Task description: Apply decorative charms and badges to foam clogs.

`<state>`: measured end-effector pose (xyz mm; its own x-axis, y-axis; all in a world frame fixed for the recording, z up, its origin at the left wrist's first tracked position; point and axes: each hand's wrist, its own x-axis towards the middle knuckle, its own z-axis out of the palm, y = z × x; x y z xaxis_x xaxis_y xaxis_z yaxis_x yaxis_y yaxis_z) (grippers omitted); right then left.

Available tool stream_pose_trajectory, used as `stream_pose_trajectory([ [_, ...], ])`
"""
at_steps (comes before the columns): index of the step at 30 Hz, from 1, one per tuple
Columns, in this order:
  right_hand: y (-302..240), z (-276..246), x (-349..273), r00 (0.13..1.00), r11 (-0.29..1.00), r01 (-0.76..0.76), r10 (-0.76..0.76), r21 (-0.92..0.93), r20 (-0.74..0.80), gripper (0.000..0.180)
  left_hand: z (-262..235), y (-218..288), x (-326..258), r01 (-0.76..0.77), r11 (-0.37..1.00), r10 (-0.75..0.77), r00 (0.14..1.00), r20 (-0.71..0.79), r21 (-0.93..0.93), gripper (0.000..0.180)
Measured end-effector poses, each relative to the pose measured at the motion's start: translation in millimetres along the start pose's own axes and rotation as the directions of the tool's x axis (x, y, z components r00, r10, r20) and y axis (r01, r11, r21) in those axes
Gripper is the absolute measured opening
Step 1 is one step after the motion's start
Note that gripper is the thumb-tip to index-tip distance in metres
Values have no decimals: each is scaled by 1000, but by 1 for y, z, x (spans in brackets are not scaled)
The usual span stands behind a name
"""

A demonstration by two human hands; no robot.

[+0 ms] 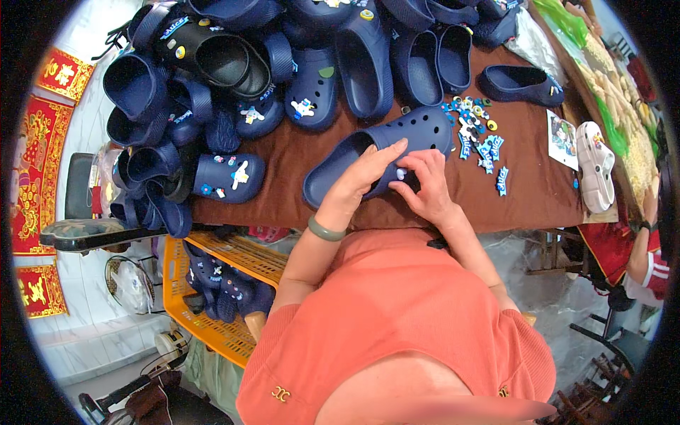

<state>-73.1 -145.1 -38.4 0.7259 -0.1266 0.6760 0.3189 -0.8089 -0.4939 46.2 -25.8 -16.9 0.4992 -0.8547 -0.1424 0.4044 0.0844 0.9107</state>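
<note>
**Small charm just left of the right grip**

I have the navy-blue foam clog with round vent holes [419,134] by the near edge of the brown cloth-covered desk [535,191], its long axis slanting from a heel toward the desk's left edge to a toe aimed at the far right corner. The small pale-purple charm [401,173] sits at the clog's near flank, between the thumb and forefinger of the right hand [428,190], the nearer one. I can't tell whether that grip is closed on it. The left hand [368,168] lies across the clog's opening; whether it clamps there, I can't tell.
</note>
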Motion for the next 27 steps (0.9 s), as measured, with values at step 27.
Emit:
stream_pose_trajectory([
  [27, -4, 3, 7, 999, 935, -12, 22, -353, 23, 34, 6, -5, 1, -64, 997, 67, 997, -45, 50, 35],
])
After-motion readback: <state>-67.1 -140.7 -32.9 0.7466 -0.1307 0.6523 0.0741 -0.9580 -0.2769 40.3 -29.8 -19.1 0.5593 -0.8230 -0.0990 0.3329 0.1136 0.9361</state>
